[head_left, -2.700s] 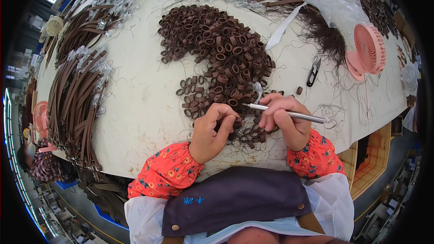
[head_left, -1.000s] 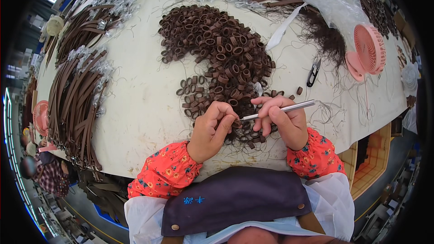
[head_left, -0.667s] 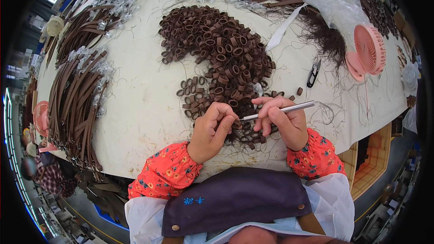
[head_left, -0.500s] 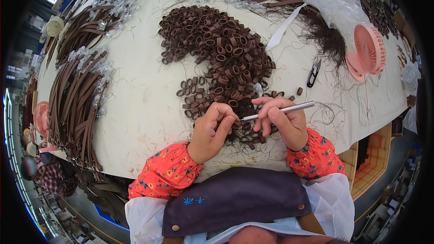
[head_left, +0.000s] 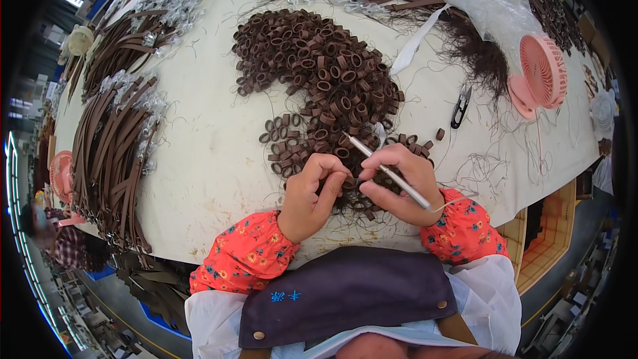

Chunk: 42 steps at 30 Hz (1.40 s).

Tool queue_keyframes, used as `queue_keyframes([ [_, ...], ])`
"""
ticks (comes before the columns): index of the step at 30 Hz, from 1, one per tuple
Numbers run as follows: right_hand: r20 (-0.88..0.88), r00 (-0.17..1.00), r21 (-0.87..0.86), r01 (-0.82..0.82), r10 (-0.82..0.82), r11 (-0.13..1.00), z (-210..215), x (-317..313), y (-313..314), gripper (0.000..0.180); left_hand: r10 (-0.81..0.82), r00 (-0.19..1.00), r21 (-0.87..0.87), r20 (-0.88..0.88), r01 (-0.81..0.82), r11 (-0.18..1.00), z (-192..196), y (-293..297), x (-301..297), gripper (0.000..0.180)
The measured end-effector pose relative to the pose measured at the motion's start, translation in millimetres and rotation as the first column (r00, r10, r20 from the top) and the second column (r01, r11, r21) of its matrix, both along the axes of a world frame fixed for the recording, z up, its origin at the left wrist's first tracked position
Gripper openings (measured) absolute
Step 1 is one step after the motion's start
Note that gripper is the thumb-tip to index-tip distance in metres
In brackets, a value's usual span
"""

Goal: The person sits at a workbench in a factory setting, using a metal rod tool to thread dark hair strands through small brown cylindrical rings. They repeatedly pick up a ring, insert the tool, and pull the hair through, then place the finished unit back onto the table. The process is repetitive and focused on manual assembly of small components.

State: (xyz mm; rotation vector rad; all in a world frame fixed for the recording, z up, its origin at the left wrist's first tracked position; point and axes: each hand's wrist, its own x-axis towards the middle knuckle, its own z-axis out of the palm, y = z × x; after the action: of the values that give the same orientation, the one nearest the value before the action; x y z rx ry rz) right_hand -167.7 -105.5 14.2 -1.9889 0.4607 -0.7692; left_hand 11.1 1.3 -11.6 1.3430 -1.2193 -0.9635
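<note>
My left hand (head_left: 310,194) is closed, pinching a small brown strap loop (head_left: 348,183) between thumb and forefinger. Close beside it, my right hand (head_left: 407,179) holds a silver pen-shaped tool (head_left: 407,187) with a thin tip and a pale cord at its rear end. The tip points away from me over the loops, apart from the held one. My right thumb and forefinger come together next to the held loop; whether they pinch a thread there is too small to tell. A big heap of brown loops (head_left: 325,60) lies just beyond both hands.
Brown straps with clear plastic wrapping (head_left: 109,159) lie on the left and along the far edge. To the right are black thread snips (head_left: 461,108), a pink fan (head_left: 543,72), a plastic bag (head_left: 488,0) and loose threads. Another person (head_left: 70,246) is at far left.
The silver tool has swung round in my right hand, its tip turning from the held loop to point away over the heap. My right fingers have moved left to the held loop.
</note>
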Motion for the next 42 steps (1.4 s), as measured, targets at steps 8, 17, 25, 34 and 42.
queue_keyframes([
  [8, 0.019, 0.999, 0.042, 0.029, -0.03, 0.999, -4.9, 5.9, 5.3, 0.038, -0.003, 0.985, -0.117, 0.174, 0.024, 0.993, 6.0, 1.2, -1.0, 0.01],
  [17, 0.156, 0.977, 0.502, 0.046, -0.143, 0.864, 2.8, 3.0, 2.4, 0.035, 0.111, 0.9, -0.154, 0.422, -0.05, 0.987, 9.8, -5.1, 0.1, 0.024],
  [25, 0.172, 0.985, 0.024, 0.019, -0.023, 1.0, -6.7, 3.2, 8.1, 0.037, -0.09, 0.942, -0.035, -0.324, 0.084, 0.996, 2.4, -2.1, -11.8, 0.034],
  [34, 0.211, 0.977, 0.56, -0.108, -0.015, 0.822, -5.4, 4.6, 12.1, 0.035, 0.037, 0.983, -0.004, -0.179, -0.038, 0.999, 6.9, 3.3, -7.7, 0.013],
  [42, 0.279, 0.959, 0.615, -0.134, -0.054, 0.777, -4.4, 4.4, 12.9, 0.032, -0.003, 0.968, -0.052, -0.251, -0.01, 0.999, 3.5, -2.5, -7.8, 0.014],
])
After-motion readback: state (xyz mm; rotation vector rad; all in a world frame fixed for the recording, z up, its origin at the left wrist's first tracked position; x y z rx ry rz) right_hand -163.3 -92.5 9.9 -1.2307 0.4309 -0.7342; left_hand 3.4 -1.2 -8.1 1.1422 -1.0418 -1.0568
